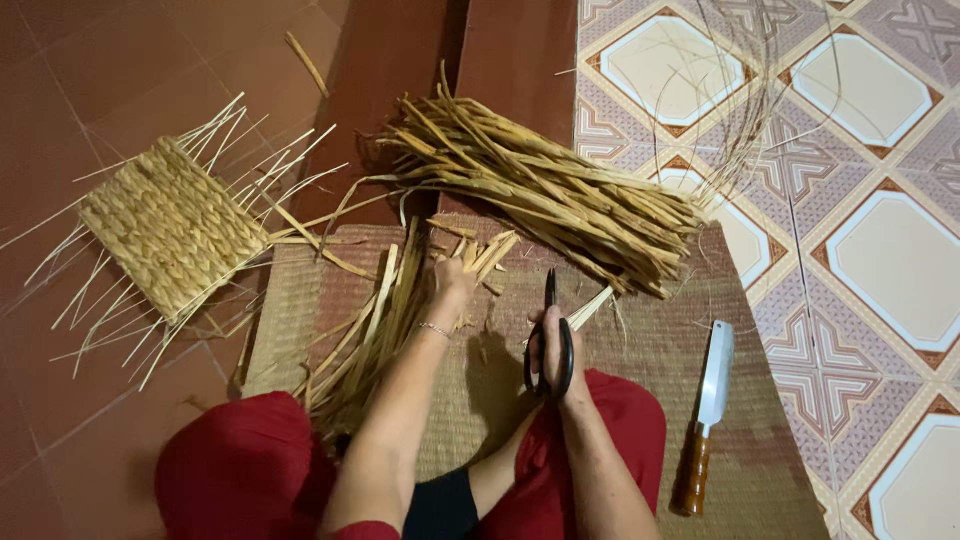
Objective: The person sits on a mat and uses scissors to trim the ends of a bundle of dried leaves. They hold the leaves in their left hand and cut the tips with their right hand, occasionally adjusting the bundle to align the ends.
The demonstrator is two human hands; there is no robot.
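Straw-coloured flat dried reed strips [375, 320] lie under my left hand [450, 285], long axis running away from me.
My right hand [552, 350], fingers closed through black scissors [550, 340], sits just right of them, blades pointing forward, on the woven mat [640, 370].

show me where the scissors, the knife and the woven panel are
scissors [551, 345], head view, on the black handle loops in the right hand.
knife [716, 372], head view, on the flat blade.
woven panel [172, 226], head view, on the braided middle.

A woven mat [640, 400] on the floor [110, 90] carries a knife [708, 415] and dried reeds [545, 190].
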